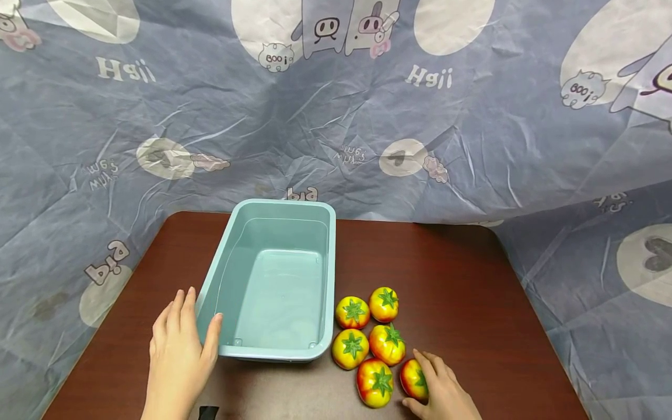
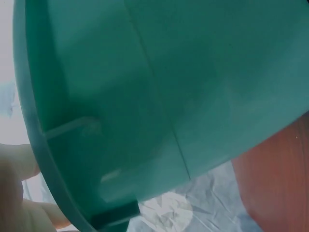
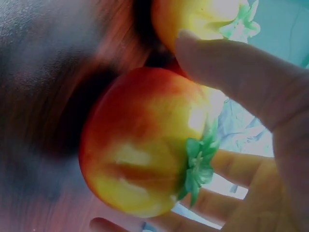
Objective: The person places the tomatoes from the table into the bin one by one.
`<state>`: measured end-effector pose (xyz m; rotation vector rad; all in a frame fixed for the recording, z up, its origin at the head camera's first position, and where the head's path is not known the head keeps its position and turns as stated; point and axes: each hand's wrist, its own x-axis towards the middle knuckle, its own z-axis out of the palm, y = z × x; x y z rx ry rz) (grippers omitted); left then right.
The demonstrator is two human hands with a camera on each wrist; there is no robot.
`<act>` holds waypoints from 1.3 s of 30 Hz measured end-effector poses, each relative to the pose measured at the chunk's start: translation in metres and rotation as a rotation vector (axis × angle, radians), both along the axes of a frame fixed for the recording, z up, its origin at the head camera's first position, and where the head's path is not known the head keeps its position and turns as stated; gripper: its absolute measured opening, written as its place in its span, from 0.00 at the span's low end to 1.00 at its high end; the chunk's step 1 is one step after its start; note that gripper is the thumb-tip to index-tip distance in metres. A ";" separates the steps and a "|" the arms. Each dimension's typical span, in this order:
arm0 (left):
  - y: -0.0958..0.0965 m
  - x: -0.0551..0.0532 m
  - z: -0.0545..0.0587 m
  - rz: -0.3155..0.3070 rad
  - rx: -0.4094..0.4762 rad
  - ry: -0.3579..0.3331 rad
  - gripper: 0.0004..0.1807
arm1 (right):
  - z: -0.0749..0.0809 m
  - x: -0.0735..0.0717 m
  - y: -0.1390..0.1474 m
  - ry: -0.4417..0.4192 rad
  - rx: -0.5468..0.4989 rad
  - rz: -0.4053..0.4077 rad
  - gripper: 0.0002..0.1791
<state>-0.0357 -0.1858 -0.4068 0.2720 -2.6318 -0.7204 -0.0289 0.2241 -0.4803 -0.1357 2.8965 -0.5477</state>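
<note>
My left hand [image 1: 178, 350] lies at the near left corner of a light blue-green plastic basin [image 1: 329, 280], fingers along its outer left side and thumb by the corner. In the left wrist view the basin wall [image 2: 145, 96] fills most of the picture, with fingertips [image 2: 48, 215] at its rim. My right hand [image 1: 446, 388] reaches around the rightmost red-and-yellow toy tomato [image 1: 412, 379], thumb and fingers spread on either side. The right wrist view shows this tomato [image 3: 140, 145] on the table, its green leafy top toward the palm, the thumb above it.
Several more toy tomatoes cluster right of the basin, among them a front one [image 1: 375, 382] and a back one [image 1: 384, 304]. Everything stands on a dark red-brown table [image 1: 446, 280]. A grey-blue printed cloth [image 1: 315, 134] hangs behind it. A black object [image 1: 208, 413] shows at the front edge.
</note>
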 end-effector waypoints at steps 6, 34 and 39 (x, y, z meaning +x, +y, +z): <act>-0.005 0.000 0.002 0.065 0.065 -0.081 0.34 | -0.003 -0.002 0.002 -0.007 0.005 -0.013 0.50; -0.024 -0.007 -0.008 0.069 0.240 -0.340 0.27 | 0.000 -0.005 -0.002 -0.043 0.036 -0.042 0.43; -0.025 -0.007 -0.010 0.056 0.245 -0.317 0.26 | 0.009 -0.006 -0.005 -0.012 0.055 -0.043 0.43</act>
